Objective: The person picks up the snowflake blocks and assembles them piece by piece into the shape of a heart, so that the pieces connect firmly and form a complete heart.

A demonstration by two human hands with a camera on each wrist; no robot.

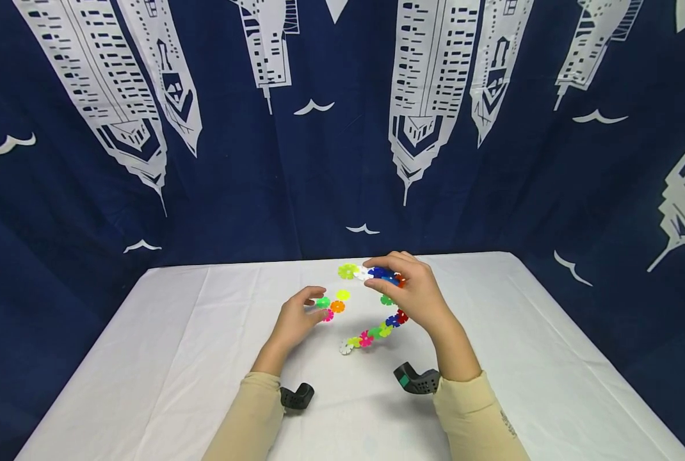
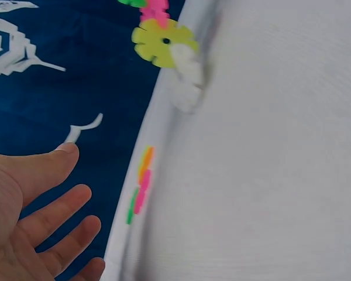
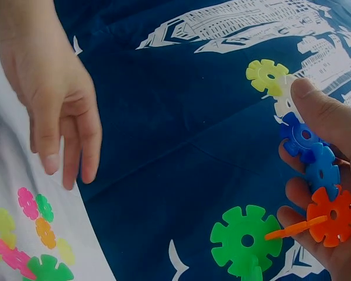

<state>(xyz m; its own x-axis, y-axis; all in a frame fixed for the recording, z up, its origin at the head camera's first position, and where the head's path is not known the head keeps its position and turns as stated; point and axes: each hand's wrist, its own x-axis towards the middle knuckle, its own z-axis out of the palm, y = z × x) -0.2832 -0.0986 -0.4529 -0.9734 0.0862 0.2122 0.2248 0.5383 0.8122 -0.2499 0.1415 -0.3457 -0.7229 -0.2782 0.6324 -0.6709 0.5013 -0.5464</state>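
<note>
My right hand (image 1: 414, 291) pinches a chain of interlocked, notched plastic snowflake discs near its upper end, around white and blue pieces (image 3: 298, 136). A yellow-green disc (image 3: 258, 75) sticks out past the thumb. Orange and green discs (image 3: 228, 237) follow below the palm, and the chain curves down to a white disc (image 1: 346, 349) at its lower end. With fingers spread and nothing between them, my left hand (image 1: 296, 320) hovers over the table's left side, near a few loose discs: orange (image 1: 337, 307), yellow (image 1: 343, 294), pink and green.
A white cloth covers the table (image 1: 204, 358). Behind it hangs a dark blue curtain (image 1: 319, 166) printed with white buildings and birds. Black wrist-camera mounts (image 1: 417, 379) sit by both forearms.
</note>
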